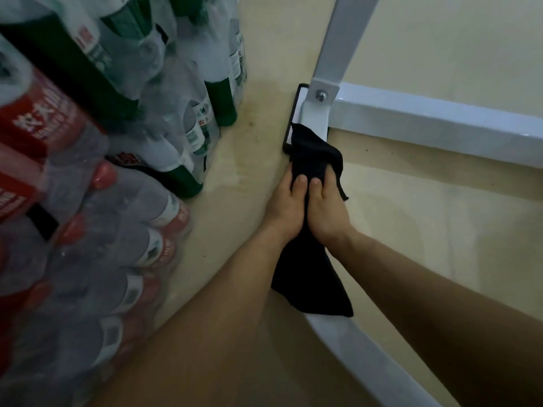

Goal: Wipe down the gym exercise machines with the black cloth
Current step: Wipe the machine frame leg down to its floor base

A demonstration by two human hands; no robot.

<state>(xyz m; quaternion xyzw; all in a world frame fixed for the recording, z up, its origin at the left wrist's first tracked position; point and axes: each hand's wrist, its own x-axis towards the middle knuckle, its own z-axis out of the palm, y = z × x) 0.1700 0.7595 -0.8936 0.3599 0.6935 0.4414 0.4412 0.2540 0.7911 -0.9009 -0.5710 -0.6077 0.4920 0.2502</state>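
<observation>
Black cloth [315,160] lay over the white machine frame [440,124] at its floor corner. Left hand [286,205] and right hand [326,208] gripped it side by side, thumbs on top. Shrink-wrapped bottle packs [97,218] stood near, to the left.

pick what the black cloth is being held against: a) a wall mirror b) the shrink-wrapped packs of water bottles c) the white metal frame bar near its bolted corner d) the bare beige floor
c: the left hand and right hand both grip the black cloth over the white metal frame bar, just short of the silver bolt; the shrink-wrapped packs of water bottles stand apart to the left.
</observation>
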